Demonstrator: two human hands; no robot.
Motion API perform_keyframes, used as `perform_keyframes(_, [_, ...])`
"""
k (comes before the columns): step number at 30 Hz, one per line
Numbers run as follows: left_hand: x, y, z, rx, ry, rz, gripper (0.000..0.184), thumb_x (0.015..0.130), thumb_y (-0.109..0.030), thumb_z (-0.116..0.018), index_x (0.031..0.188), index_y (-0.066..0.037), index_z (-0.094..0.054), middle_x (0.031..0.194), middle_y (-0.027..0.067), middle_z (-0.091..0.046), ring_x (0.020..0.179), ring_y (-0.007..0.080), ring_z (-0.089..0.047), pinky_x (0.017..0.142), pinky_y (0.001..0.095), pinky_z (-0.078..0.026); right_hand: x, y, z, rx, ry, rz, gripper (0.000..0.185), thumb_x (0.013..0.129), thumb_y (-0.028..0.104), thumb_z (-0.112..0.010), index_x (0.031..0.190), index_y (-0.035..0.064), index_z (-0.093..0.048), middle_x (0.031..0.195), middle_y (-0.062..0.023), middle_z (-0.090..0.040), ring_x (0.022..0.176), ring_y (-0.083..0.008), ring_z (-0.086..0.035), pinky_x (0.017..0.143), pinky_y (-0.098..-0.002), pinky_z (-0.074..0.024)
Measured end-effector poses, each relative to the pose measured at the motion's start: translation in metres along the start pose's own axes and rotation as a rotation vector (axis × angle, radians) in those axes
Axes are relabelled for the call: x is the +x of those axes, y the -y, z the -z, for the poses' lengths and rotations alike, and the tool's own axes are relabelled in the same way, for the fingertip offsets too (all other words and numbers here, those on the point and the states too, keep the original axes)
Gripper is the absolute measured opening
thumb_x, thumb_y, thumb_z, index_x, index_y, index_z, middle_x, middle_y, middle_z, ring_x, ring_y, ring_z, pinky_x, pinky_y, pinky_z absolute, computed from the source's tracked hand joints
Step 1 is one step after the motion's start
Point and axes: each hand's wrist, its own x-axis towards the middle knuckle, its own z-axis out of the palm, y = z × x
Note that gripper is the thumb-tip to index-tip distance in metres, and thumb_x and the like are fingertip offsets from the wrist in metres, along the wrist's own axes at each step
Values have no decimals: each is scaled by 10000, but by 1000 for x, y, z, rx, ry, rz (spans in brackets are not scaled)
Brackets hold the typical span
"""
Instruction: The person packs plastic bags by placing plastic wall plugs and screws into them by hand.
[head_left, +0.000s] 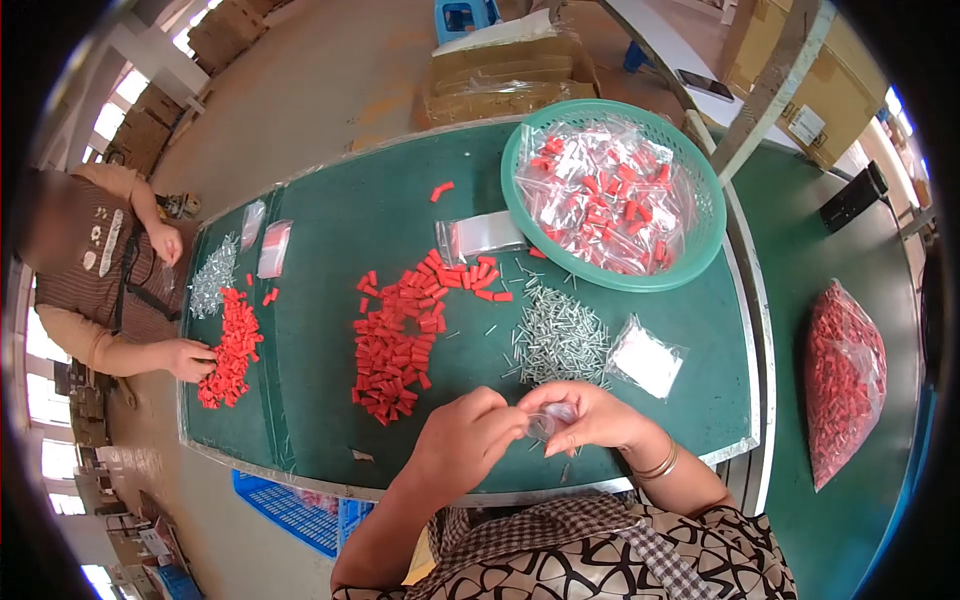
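Over the front edge of the green table (310, 210), my left hand (465, 435) and my right hand (590, 415) meet at a small clear plastic bag (543, 422). The fingers of both hands pinch it; what it contains is too small to tell. Just beyond my right hand lies a pile of silver screws (560, 335), with a stack of clear bags (646, 358) to its right. A heap of red plastic plugs (400, 345) lies beyond my left hand. More flat bags (488, 233) rest near the table's middle.
A green basket (715, 215) holds filled bags at the back right. A co-worker (110, 260) at the left touches red plugs (232, 350) beside screws (213, 280). A large bag of red plugs (845, 380) lies at the right. A metal post (775, 90) stands behind the basket.
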Motion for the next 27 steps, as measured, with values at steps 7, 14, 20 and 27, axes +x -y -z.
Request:
perform_keyframes(7, [20,66,20,144,-364,242,147,817,-71,-662,959,-50,-633,900,93,-619,783,287,-608,676,360,-491,3,0,-3,-17,-11,139,506,755,-53,-760,1219,35,-579,1090,-59,-612,980,-105,-578,715,-208,-497])
perform_keyframes(14, [56,96,23,569,-180,332,217,790,-27,-678,1002,-17,-636,988,105,-617,900,317,-610,770,402,-501,3,0,-5,-58,-32,136,501,755,-42,-771,1214,33,-585,1064,-54,-605,1036,-132,-559,843,-253,-485])
perform_keyframes(20, [52,99,23,584,-93,295,193,799,-21,-660,992,-17,-652,1003,112,-609,903,329,-615,771,404,-502,2,0,-5,-82,-41,142,528,724,-38,-796,1204,6,-581,1134,-73,-617,1071,-165,-581,898,-287,-472])
perform_keyframes(27, [48,98,26,328,-362,148,120,820,-17,-649,939,-10,-636,979,109,-643,818,279,-639,702,346,-522,5,-1,-5,-101,-61,159,506,757,-33,-770,1220,38,-581,1072,-45,-595,1026,-112,-551,850,-255,-501])
